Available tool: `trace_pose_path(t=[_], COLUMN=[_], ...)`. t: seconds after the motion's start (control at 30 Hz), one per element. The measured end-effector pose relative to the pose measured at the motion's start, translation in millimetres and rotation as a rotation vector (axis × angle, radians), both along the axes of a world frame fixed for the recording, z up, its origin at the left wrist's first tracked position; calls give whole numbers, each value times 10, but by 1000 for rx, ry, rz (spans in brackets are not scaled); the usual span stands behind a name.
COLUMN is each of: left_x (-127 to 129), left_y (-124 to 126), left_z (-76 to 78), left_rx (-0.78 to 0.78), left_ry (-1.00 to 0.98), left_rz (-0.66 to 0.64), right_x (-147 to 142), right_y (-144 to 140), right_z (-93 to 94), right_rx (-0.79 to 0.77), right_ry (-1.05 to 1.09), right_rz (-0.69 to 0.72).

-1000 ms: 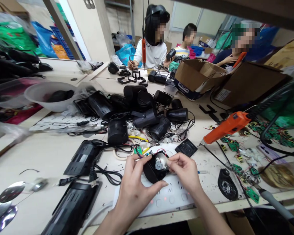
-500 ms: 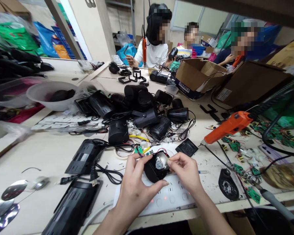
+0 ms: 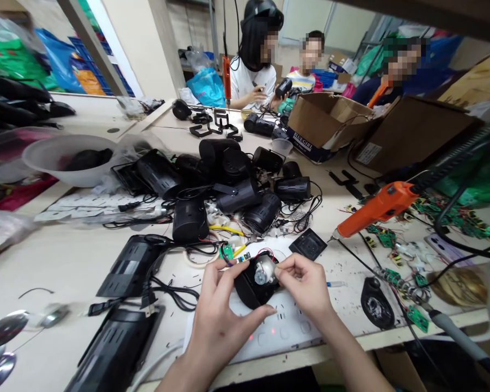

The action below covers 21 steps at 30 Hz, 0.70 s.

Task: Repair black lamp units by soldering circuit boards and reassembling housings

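My left hand (image 3: 218, 316) grips a round black plastic housing (image 3: 249, 288) from the left and below, just above a white power strip (image 3: 286, 329). A small silver motor (image 3: 263, 270) sits in the housing's top. My right hand (image 3: 306, 283) pinches at the motor's right side with thumb and forefinger. Red and black wires and a small green circuit board (image 3: 227, 251) hang off the housing's far side.
A heap of black housings and cables (image 3: 228, 185) fills the table's middle. An orange electric screwdriver (image 3: 375, 209) hangs at right above green circuit boards (image 3: 416, 318). Cardboard boxes (image 3: 330, 125) stand at the back, where three people sit. A clear bowl (image 3: 65, 158) is at left.
The view has shifted slightly; my hands and the housing stay together in nearly the same pose. The person at the back has moved a hand.
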State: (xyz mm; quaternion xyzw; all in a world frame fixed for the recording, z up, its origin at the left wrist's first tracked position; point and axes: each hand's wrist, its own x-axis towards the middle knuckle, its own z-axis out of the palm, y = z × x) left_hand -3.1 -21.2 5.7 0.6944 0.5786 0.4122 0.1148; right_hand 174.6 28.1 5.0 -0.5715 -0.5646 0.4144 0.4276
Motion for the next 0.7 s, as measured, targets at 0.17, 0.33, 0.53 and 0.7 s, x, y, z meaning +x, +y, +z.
trace_pose_path(t=[0.17, 0.33, 0.53, 0.7], left_x=[-23, -24, -13, -2], left_y=[-19, -25, -8, 9], left_z=[-44, -39, -23, -9], left_rx=[-10, -24, -7, 11], left_ry=[-5, -3, 5, 5], left_rz=[-17, -15, 1, -1], right_x=[-12, -25, -37, -37], right_y=[-3, 7, 11, -13], right_z=[-23, 6, 14, -4], right_rx=[-25, -30, -43, -70], right_ry=[11, 7, 18, 42], right_rz=[0, -3, -11, -24])
